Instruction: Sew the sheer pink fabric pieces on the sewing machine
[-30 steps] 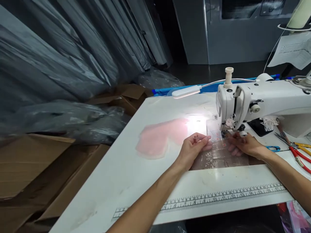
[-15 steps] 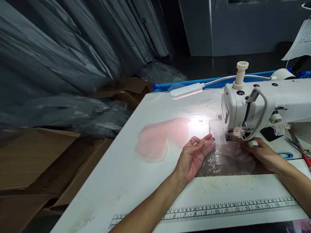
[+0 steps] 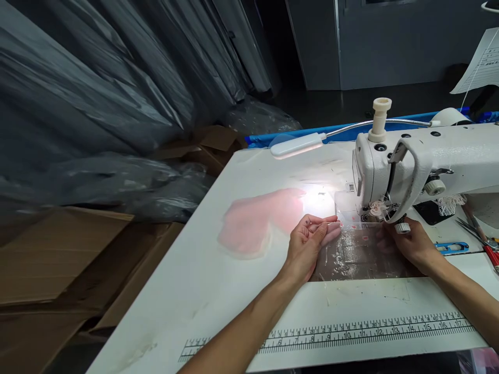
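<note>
Left grip: left hand [image 3: 307,246] is pinching thin clear plastic sheet [image 3: 358,254]
Right grip: right hand [image 3: 415,243] is hiding its fingertips, cannot tell
Sheet: lying near white sewing machine [image 3: 454,150], probably behaving light, limp, slippery
Hold: edges are suiting best

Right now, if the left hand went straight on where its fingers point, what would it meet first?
Besides the clear plastic sheet the left hand pinches, probably the sewing machine, low on its needle side; depth is unclear.

From afar I am seeing an open cardboard box [image 3: 70,254] on the left, grey sheeting [image 3: 97,72] hanging behind it, and a blue tool [image 3: 454,248] lying near a red handle [image 3: 491,256].
</note>
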Tool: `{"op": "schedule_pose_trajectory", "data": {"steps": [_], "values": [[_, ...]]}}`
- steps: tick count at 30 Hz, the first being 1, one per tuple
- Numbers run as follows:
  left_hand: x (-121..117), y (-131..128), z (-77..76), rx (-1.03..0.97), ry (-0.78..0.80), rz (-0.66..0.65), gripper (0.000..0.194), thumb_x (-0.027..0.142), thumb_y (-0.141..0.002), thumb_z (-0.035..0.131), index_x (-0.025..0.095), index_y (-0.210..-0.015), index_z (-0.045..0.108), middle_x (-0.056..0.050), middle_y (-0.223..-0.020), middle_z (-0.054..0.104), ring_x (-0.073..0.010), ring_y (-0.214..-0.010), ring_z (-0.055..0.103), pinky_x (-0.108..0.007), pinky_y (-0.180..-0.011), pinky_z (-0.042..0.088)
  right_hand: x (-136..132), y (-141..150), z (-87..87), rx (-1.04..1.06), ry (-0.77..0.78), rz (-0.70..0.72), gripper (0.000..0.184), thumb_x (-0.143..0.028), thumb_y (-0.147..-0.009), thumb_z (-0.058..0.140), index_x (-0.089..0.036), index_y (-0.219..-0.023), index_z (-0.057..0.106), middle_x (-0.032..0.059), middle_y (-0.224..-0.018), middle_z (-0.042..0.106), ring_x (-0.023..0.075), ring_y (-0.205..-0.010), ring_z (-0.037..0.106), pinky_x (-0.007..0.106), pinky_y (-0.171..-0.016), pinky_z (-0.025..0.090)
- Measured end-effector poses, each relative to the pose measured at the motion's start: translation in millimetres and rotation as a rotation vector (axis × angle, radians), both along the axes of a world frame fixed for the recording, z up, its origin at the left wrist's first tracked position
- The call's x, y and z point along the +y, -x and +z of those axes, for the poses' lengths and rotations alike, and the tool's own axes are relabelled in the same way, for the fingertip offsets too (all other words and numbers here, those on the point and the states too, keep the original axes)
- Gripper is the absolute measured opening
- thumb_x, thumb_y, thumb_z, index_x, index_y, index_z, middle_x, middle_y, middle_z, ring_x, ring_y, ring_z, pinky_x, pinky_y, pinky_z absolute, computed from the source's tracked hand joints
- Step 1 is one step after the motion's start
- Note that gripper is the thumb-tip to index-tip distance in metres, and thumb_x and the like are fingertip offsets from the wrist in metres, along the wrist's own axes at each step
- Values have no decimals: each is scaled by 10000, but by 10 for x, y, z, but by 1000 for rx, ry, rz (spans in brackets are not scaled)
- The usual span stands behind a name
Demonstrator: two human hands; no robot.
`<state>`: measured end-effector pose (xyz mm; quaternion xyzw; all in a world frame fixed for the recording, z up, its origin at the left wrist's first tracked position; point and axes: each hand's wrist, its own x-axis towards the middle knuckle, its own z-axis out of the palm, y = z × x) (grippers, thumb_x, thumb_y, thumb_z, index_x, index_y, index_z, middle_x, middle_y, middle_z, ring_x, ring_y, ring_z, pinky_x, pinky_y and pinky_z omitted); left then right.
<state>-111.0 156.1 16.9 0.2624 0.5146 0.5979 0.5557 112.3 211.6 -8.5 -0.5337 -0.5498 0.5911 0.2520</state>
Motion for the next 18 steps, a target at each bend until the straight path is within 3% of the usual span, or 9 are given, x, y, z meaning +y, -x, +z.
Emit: {"op": "schedule_pose_trajectory", "data": {"steps": [3,7,15,18], "values": [[15,21,14,-7,27,22,390,307,-656,887,153,-814,566,-89,-982,740,-228,-952,731,-396,-988,565,-7,2,-11,20,13,0,193,-248,-867,572,-255,-1060,564,76,-1000,708,239,-768,705,377,-724,622],[31,46,43,-51,53,52,354,205,-690,853,165,-833,531,-70,-932,739,-228,-970,731,-378,-993,567,-31,53,109,87,91,-37,237,-190,-861,551,-252,-1089,530,77,-1017,701,233,-759,697,367,-672,619],[35,22,78,-83,67,44,329,184,-741,788,179,-842,475,-115,-1052,732,-235,-982,732,-379,-1006,557,-43,84,116,80,73,-38,194,-273,-907,498,-263,-1100,491,77,-940,691,238,-744,683,340,-579,565],[26,29,95,-4,29,20,353,259,-713,816,189,-836,492,-93,-990,750,-234,-935,738,-375,-932,581,-40,44,191,-70,-95,-28,148,-311,-890,508,-239,-1019,521,89,-928,683,236,-747,665,331,-601,537]]}}
